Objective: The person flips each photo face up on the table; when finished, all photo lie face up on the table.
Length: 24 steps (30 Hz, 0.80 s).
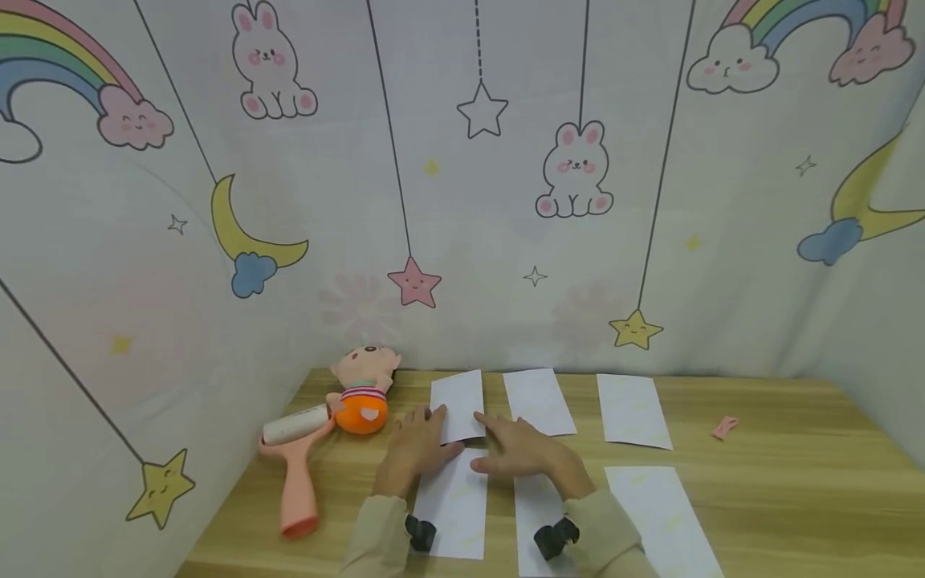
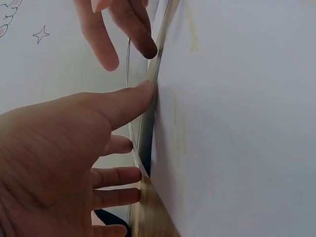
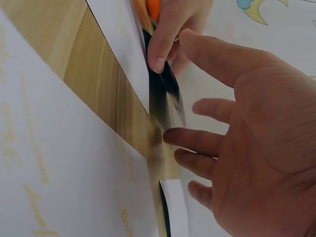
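A white paper sheet [image 1: 461, 393] lies at the back of the wooden table, its near edge slightly raised. My left hand [image 1: 413, 447] rests along the sheet's left side with fingers extended. On the right side, the index finger of my right hand [image 1: 526, 448] reaches the sheet's edge; its thumb points left. Just in front lies another white sheet [image 1: 455, 510] with faint yellow marks. From the left wrist view, the thumb of the left hand [image 2: 64, 123] is straight beside the sheet's edge. The right hand [image 3: 266, 118] has spread, straight fingers in its own wrist view.
More white sheets lie to the right, including one at the back middle [image 1: 538, 401], one at the back right [image 1: 632, 409] and one in front [image 1: 658, 514]. At left are a pink-handled lint roller [image 1: 298, 482] and a toy figure [image 1: 364, 393]. A small pink clip-like piece [image 1: 725, 428] lies far right.
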Each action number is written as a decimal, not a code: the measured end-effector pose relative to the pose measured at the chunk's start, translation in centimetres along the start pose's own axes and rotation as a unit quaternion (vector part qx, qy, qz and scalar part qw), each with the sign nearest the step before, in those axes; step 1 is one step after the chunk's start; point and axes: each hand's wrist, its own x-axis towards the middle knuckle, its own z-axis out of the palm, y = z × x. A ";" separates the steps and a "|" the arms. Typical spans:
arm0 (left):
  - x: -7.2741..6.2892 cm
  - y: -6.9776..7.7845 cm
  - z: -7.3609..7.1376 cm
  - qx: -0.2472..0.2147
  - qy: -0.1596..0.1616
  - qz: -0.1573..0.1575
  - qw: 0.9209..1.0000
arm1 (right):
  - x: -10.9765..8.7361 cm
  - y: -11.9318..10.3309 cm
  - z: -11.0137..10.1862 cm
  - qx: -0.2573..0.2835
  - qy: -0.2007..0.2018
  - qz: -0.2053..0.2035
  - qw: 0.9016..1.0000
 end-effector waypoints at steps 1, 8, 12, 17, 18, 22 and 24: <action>0.0 0.0 0.0 -0.002 0.000 0.001 1.000 | 0.0 0.0 -0.1 0.000 0.003 -0.003 1.000; 0.1 -0.2 -0.1 -0.026 0.004 0.023 0.999 | 0.1 -0.1 -0.6 0.003 0.027 -0.036 0.999; 0.1 -0.6 -0.2 -0.052 0.010 0.037 0.998 | 0.1 -0.5 -0.9 -0.010 0.058 -0.055 0.997; 0.2 -1.1 -0.6 -0.090 0.008 0.063 0.994 | 0.3 -1.2 -1.4 0.000 0.100 -0.075 0.992; 0.2 -1.1 -0.7 -0.096 0.005 0.069 0.993 | 0.3 -1.3 -1.4 0.005 0.104 -0.077 0.992; 0.2 -1.3 -1.2 -0.148 -0.007 0.096 0.984 | 0.3 -1.7 -1.4 0.009 0.109 -0.073 0.991; 0.1 -1.2 -1.6 -0.182 -0.014 0.100 0.978 | 0.3 -1.7 -1.3 0.010 0.112 -0.072 0.991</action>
